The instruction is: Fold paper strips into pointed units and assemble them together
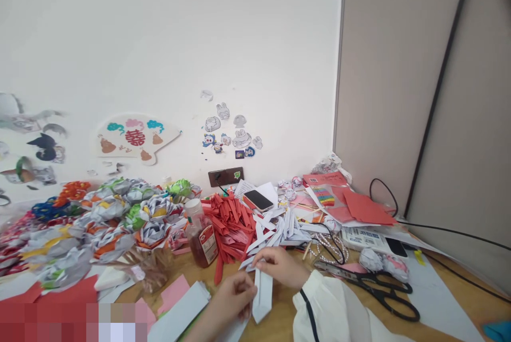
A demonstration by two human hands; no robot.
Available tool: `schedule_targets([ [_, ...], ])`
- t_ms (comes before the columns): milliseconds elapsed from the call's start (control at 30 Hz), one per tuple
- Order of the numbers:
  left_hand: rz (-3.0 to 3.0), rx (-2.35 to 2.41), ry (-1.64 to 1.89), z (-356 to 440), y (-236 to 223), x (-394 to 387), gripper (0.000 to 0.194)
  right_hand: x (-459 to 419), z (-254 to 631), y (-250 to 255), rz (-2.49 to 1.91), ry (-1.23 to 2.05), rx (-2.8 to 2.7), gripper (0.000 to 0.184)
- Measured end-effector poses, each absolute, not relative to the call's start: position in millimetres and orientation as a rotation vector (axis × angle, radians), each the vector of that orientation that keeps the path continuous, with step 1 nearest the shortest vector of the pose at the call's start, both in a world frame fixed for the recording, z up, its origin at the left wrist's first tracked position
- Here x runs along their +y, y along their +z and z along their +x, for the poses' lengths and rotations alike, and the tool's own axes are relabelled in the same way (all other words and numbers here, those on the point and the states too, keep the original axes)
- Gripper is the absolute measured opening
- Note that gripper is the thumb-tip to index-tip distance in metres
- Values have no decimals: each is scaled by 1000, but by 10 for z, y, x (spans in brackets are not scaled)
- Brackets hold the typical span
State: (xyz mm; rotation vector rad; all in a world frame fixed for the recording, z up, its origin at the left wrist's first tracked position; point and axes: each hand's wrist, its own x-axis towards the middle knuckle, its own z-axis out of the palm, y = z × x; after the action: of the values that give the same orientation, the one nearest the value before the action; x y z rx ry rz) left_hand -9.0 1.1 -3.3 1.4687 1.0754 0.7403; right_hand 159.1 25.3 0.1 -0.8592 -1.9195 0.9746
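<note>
Pinching a partly folded white paper strip at the bottom centre of the frame, the left hand has its fingers nearly closed on the left edge, while the right hand bends its fingers snugly over the upper end. This piece seems midway (creased lengthwise, its lower end blunt-pointed). Near the centre, heaped red folded pieces and white folded pieces look done; the white sheets on the desk, lower left, appear left to fold.
</note>
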Motion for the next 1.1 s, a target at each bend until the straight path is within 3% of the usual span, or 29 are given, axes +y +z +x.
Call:
schedule_targets([
  [167, 1398, 1048, 748, -74, -45, 5, 38, 220, 1532, -16, -846, 1070, -1871, 23],
  [367, 1036, 1011, 1134, -110, 61, 45, 34, 220, 1465, -79, -706, 1409, -1681, 43],
  [633, 1040, 1066, 1248, -171, 151, 80, 40, 265, 1417, -97, -709, 1423, -1495, 29],
  [1100, 1229, 1114, 1147, -204, 187, 88, 42, 299, 1629, 10, -729, 1380, -1744, 37],
])
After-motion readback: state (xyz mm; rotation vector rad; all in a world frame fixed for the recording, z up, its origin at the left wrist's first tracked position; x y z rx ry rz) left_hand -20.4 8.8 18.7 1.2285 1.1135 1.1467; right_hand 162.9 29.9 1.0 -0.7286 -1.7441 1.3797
